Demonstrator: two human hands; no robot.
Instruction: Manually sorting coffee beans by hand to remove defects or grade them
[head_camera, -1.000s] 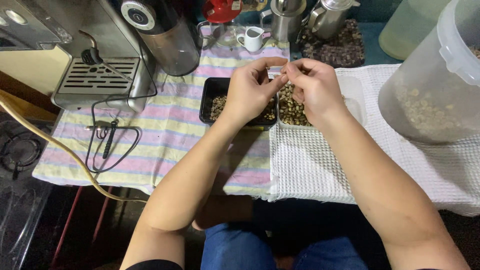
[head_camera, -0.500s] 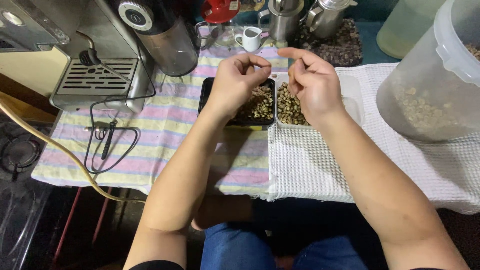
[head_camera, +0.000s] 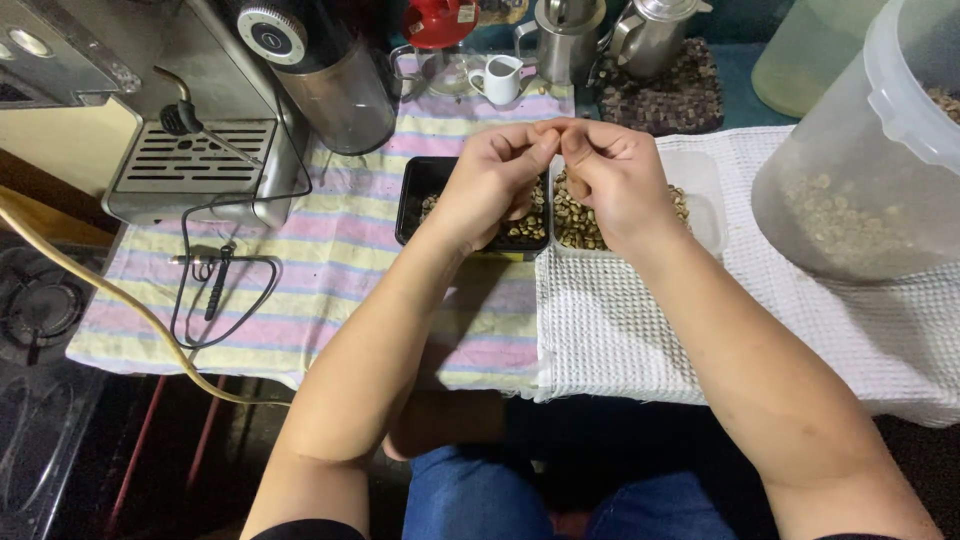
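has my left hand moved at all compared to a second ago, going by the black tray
Yes, slightly. The left hand sat over the black tray with fingertips meeting the right hand, parted, and has closed back against it above the trays' far edge.

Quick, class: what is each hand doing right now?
Left hand: fingers pinched together above the black tray; contents cannot be told.
Right hand: pinched likewise, above the clear tray.

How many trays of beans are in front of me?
2. A black tray under the left hand and a clear tray under the right hand, side by side. The hands cover part of both.
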